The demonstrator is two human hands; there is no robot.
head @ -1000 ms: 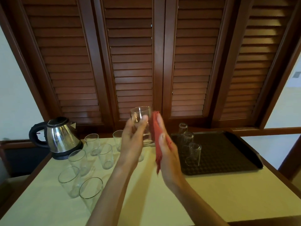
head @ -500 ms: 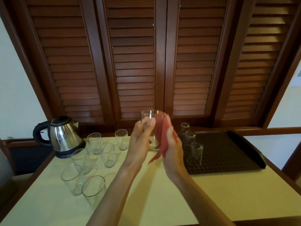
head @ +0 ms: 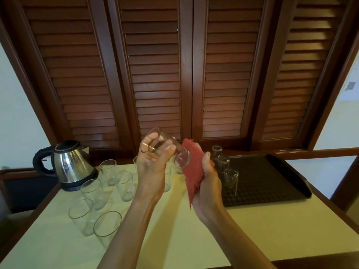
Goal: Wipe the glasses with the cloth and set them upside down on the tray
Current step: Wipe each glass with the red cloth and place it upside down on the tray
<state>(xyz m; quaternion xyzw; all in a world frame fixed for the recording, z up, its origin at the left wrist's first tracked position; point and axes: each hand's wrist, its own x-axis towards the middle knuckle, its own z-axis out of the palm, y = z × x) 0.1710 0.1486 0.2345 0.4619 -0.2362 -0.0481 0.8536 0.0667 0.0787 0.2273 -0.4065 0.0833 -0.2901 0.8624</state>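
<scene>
Tilted over now, the drinking glass (head: 165,150) lies nearly on its side in my left hand (head: 153,166), where half a second ago I had it upright; its base points toward the red cloth (head: 193,171) and its mouth up and to my left. My left fingers curl round the wall, with fingertips showing through the glass near the rim. My right hand (head: 208,183) grips the cloth bunched in the palm, just beside the base (whether cloth and glass are touching I cannot tell). Both are raised above the pale tabletop (head: 194,239).

I judge this glass light, rigid, thin-walled and slick, so it will break if dropped; the safest hold is round the middle of the wall, not the rim. Soft cloth gives grip against it.

Three wiped glasses (head: 223,164) stand inverted at the left edge of the dark tray (head: 272,175). Several upright glasses (head: 108,191) wait beside the steel kettle (head: 68,164).
</scene>
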